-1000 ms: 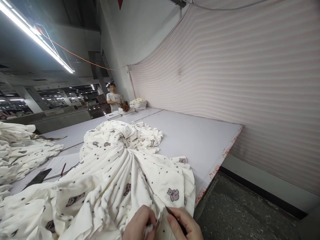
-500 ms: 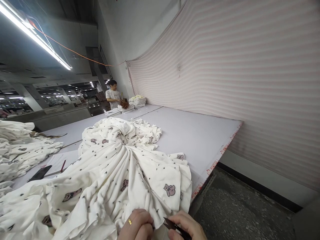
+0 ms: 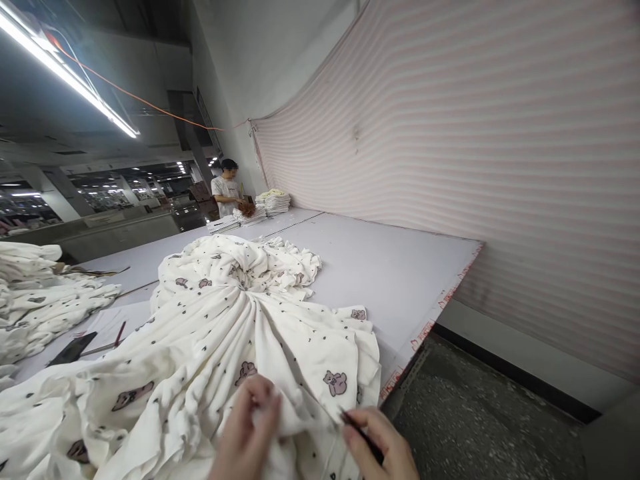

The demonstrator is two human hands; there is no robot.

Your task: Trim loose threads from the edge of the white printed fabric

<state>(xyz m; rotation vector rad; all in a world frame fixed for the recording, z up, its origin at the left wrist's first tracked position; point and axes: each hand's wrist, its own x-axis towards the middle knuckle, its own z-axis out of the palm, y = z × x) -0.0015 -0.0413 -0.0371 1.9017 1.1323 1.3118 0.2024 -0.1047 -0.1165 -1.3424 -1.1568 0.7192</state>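
**Thread snips close to the printed cloth**

Since the earlier frame the left hand [image 3: 247, 433] has risen from the lower edge and now pinches a fold of the cream bear-printed cotton fabric [image 3: 225, 333], which lies bunched across the pale grey bench [image 3: 395, 273]. Beside it, the right hand [image 3: 383, 443] is closed around small dark thread snips [image 3: 361, 433], tips touching the cloth. A slip could nick the fabric or the left fingertips, and the bench edge lets loose cloth slide off.

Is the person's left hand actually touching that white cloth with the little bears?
Touching. The head view shows the left hand pinching a fold of the white bear-print cloth, its fingers pressed into it with no gap.
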